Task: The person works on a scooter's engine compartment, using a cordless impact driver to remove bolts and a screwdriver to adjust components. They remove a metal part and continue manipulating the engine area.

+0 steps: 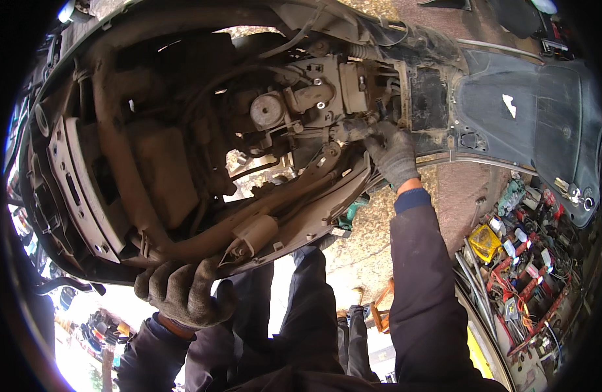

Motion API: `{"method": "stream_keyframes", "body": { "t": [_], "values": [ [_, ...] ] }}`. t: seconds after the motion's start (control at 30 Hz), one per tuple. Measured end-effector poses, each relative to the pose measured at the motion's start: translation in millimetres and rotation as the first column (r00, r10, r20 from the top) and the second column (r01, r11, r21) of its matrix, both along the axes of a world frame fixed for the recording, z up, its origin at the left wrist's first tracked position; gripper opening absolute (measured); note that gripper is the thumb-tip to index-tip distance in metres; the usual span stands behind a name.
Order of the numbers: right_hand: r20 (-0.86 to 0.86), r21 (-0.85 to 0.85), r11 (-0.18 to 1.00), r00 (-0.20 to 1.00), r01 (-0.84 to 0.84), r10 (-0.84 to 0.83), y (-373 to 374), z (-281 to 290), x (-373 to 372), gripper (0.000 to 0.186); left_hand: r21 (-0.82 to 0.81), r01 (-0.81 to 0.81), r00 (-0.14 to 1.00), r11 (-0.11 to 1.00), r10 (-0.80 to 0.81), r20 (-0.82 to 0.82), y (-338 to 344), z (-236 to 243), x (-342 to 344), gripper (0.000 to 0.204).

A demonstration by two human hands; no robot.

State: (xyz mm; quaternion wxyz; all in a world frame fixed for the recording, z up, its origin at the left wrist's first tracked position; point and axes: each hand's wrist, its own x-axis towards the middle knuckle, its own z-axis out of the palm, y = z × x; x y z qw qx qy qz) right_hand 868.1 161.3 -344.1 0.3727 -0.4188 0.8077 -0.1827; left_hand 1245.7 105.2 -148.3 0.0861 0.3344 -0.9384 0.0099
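A dust-covered scooter lies across the view, its inner steel frame [121,163] and engine parts [314,98] bare. My right hand [392,153], in a grey knit glove, reaches in beside the engine. Its fingers are bent closed at a dusty dark part [350,130]; whatever they pinch is hidden. My left hand [187,294], gloved alike, hooks its curled fingers at the near rim of the scooter's body, below a dusty cylinder [255,235]. Left of the engine's middle shows a round pale metal cap [267,111].
A dark grey panel [503,98] extends right, with keys [572,193] at its near corner. Beyond the near side lies a green power tool [356,210]. Cluttered tools and a yellow item [485,243] fill the lower right. Another person's legs [358,340] stand near a wooden stool [381,313].
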Motion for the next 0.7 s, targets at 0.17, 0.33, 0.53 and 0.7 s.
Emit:
{"method": "stream_keyframes", "body": {
  "t": [0.17,0.33,0.53,0.7],
  "values": [
    [0.068,0.053,0.978,0.976,0.204,-0.207,30,-3,-3,0.031,0.052,0.037,0.999,0.998,-0.038,0.019,-2,4,1,0.049],
    [0.088,-0.048,0.982,0.981,0.18,-0.175,16,-15,-9,0.036,0.059,0.068,0.994,0.996,-0.073,0.084,-5,6,3,0.049],
    [-0.092,0.072,0.994,0.992,-0.083,0.09,5,-9,-4,0.038,0.065,0.055,0.997,0.996,-0.059,0.05,-3,5,3,0.048],
    [-0.044,0.046,0.996,0.996,-0.078,0.08,5,-6,-5,0.042,0.058,0.052,0.998,0.997,-0.053,0.025,-4,4,2,0.049]
  ]
}}
